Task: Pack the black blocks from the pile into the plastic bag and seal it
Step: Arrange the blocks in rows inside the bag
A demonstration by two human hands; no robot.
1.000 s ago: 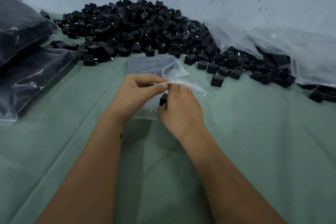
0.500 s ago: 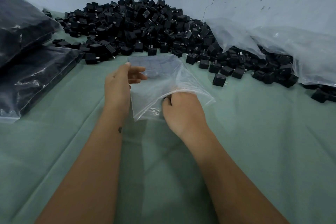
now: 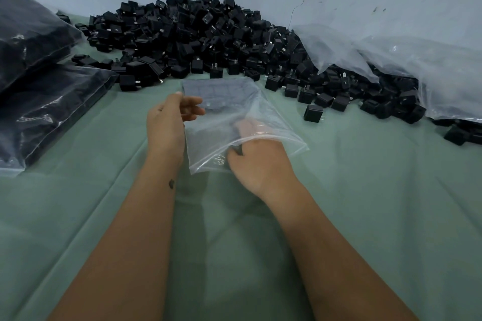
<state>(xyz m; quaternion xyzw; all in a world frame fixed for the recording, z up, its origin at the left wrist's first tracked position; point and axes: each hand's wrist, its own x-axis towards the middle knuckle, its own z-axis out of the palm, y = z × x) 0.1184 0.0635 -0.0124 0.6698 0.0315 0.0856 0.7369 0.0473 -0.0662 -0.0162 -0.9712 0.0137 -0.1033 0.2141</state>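
Observation:
A big pile of black blocks (image 3: pixel 198 34) lies against the wall at the back. In front of it a clear plastic bag (image 3: pixel 276 125) lies on the green cloth, its mouth toward me. Several black blocks (image 3: pixel 216 92) show dimly through the plastic at its far end. My left hand (image 3: pixel 164 125) rests at the bag's left edge, thumb up and fingers loosely straight. My right hand (image 3: pixel 260 164) reaches into the mouth; its fingers show blurred through the plastic. A dark block (image 3: pixel 236 150) sits pinched beside the thumb, mostly hidden.
Filled dark plastic bags (image 3: pixel 44 104) are stacked at the left. A large crumpled clear plastic sheet (image 3: pixel 422 68) covers blocks at the right. A loose block (image 3: pixel 313 113) stands just right of the bag. The green cloth (image 3: pixel 378 203) stretches toward me.
My left hand let go of the bag's mouth and moved to its left edge. My right hand pushed deeper into the bag with the block.

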